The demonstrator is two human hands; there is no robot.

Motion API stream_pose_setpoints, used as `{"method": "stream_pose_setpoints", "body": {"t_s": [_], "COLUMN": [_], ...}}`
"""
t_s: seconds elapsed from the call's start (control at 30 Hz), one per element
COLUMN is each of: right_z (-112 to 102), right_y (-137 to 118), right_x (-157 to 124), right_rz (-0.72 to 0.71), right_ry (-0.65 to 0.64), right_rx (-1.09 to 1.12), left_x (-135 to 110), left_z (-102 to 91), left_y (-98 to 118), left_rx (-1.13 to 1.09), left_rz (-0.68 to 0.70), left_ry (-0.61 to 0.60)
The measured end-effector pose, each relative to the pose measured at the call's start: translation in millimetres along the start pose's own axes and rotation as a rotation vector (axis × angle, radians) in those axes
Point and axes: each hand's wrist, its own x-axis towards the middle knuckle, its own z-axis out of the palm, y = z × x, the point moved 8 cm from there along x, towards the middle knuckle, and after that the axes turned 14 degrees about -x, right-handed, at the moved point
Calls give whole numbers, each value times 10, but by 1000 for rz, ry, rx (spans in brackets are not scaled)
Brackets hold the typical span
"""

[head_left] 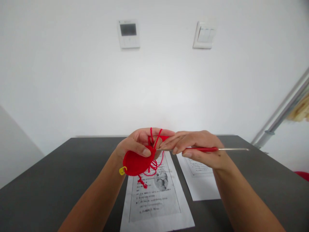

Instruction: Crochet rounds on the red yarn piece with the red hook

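Near the dark table's (60, 170) far edge, the left hand (131, 144) pinched a rounded, tightly crocheted red piece (137, 162), yarn (154, 165) looping over it and a yellow clip (121, 171) on the rim. The right hand (201, 140) grasped a slim red-handled metal hook (208, 149), its tip apparently in the stitches. Printed paper (156, 211) lay beneath.

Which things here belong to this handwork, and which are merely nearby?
In the work:
rounded red yarn fabric in the left hand;
thin red yarn;
slim metal tool with red grip, in the right hand;
small yellow plastic clip on the fabric's edge.

Apparently only nearby:
white paper sheet with grey picture;
second white paper sheet;
white wall panel with dark screen;
white wall switch.
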Motion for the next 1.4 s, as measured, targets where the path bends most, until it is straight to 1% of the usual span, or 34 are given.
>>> {"method": "stream_pose_setpoints", "body": {"t_s": [0.07, 0.13, 0.23, 0.33, 0.43, 0.5, 0.6, 0.67, 0.77, 0.87, 0.97, 1.13, 1.3, 1.4], "right_z": [-2, -3, -3, 0, 2, 16, 66, 87, 82, 70, 65, 105, 127, 127], "right_y": [2, -6, 1, 60, 140, 186, 231, 241, 228, 191, 140, -27, -126, -121], "right_x": [-8, -10, -4, -8, -19, -23, -16, -9, -3, 4, 26, 81, 95, 88], "right_rz": [11, 6, 8, 47, 88, 107, 127, 134, 121, 80, 23, -131, -214, -209], "right_ry": [2, 0, -11, -9, 28, 61, 99, 132, 190, 210, 202, 150, 140, 138], "right_rx": [-30, -25, 41, 137, 220, 281, 370, 375, 287, 136, -19, -270, -356, -379], "left_x": [3, 4, 2, -8, -23, -36, -54, -62, -72, -89, -107, -108, -99, -86], "left_z": [12, 12, 17, 42, 56, 52, 51, 54, 63, 45, 21, 9, -21, -39], "left_y": [-34, -49, -70, -89, -57, -11, 39, 69, 123, 173, 199, 171, 198, 191], "left_rx": [-9, 0, -17, -40, -30, 16, 104, 139, 166, 183, 184, 168, 216, 226], "left_rz": [-45, -59, -69, -81, -50, -16, -4, 0, 28, 59, 73, 48, 86, 87], "left_ry": [-24, -24, -15, -22, -25, -15, 2, 12, 19, 59, 106, 128, 156, 181]}}
